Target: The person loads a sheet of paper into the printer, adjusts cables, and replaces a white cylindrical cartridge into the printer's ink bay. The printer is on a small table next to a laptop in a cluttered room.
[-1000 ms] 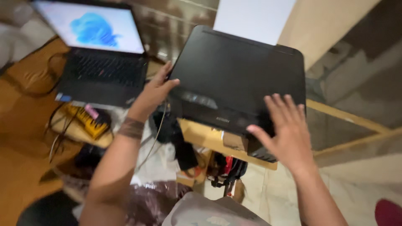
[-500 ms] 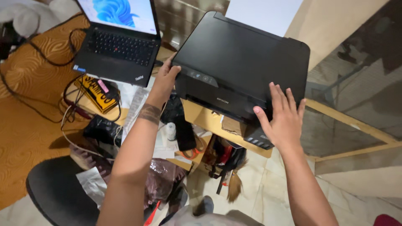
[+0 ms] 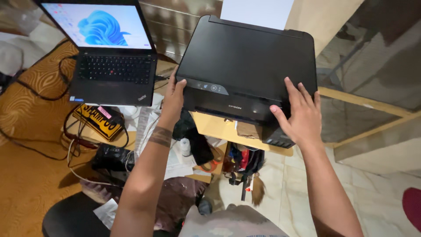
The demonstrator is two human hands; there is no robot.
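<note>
2 hands grip a black printer (image 3: 250,66) on a wooden stand (image 3: 219,129): left hand (image 3: 174,94) clasps its front-left corner, right hand (image 3: 299,113) its front-right (fingers spread on top), laptop (image 3: 112,57) nearby

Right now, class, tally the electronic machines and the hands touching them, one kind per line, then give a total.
Printers: 1, the black printer on the wooden stand
Laptops: 1, the open laptop, touched by no hand
Hands on the printer: 2, left hand at its front left corner, right hand at its front right
Total: 4
</note>
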